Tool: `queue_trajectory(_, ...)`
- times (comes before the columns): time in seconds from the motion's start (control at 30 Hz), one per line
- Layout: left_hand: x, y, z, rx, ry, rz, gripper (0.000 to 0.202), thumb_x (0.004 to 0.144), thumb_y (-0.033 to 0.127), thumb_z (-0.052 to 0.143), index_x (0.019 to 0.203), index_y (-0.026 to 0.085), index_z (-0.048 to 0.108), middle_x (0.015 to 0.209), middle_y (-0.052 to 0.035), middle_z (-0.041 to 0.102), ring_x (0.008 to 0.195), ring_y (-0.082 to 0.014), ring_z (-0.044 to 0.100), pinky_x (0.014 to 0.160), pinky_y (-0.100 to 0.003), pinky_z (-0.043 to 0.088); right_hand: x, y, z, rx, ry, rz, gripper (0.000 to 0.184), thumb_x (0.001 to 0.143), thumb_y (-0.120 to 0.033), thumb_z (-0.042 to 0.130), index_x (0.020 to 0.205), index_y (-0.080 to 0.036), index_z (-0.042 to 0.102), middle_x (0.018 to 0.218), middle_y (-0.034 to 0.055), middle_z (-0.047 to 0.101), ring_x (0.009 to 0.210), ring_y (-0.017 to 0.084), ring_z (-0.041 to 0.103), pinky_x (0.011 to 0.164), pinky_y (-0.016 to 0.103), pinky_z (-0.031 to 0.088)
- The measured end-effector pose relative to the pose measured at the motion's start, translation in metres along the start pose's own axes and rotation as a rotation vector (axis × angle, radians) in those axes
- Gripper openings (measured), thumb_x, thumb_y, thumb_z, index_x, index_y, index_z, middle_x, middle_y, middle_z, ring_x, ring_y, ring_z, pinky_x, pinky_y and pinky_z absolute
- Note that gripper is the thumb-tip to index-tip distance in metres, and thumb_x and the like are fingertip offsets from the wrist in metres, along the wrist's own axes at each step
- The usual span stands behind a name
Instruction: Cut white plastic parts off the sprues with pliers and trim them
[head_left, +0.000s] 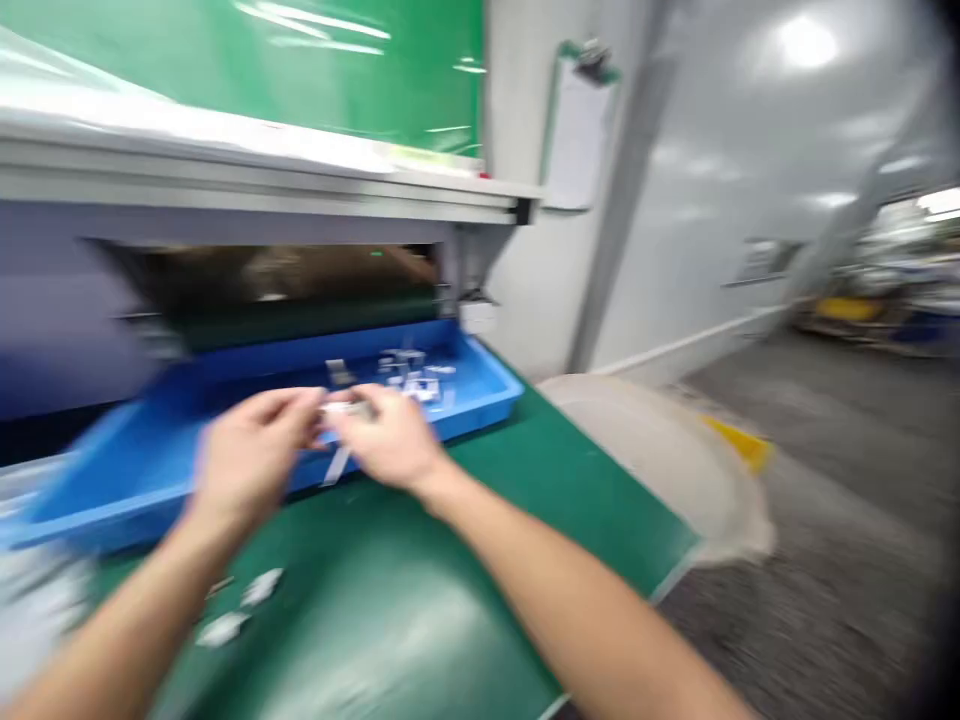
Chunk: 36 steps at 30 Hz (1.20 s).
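Both of my hands meet over the front rim of a blue tray (480, 405). Fingers of my left hand (259, 445) are pinched at one end of a small white piece (337, 408). My right hand (390, 435) closes on its other end, covering much of it. Motion blur and the fingers hide the piece's exact kind. A pale strip (337, 465) hangs just below the hands; whether it joins the piece I cannot tell. Inside the tray, beyond my right hand, lie several small white and clear pieces (416, 378).
White scraps (240, 610) lie on the green tabletop (390, 590) beside my left forearm. A whitish plastic bag (37, 620) is at the left edge. A large pale round tub (675, 460) stands right of the table. Above the tray runs a shelf (262, 190); a clipboard (577, 130) hangs behind.
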<state>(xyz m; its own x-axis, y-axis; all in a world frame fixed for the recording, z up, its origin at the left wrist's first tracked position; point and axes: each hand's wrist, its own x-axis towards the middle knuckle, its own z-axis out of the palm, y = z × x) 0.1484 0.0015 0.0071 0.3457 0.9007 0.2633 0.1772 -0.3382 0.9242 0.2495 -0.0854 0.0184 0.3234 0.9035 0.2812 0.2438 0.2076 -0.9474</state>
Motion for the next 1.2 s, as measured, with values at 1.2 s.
queue_trajectory(1.2,-0.072,-0.060,-0.111,0.062,-0.194,0.084,0.022,0.084,0.038,0.067,0.088,0.017,0.063,0.071,0.0000,0.059,0.058,-0.0106,0.052,0.057,-0.022,0.045,-0.012,0.008,0.004,0.087,-0.311,0.073,0.021,0.081,-0.032,0.062,0.097,-0.018,0.066,0.104,0.0076,0.069,0.082,0.020,0.066,0.073,0.032,0.052)
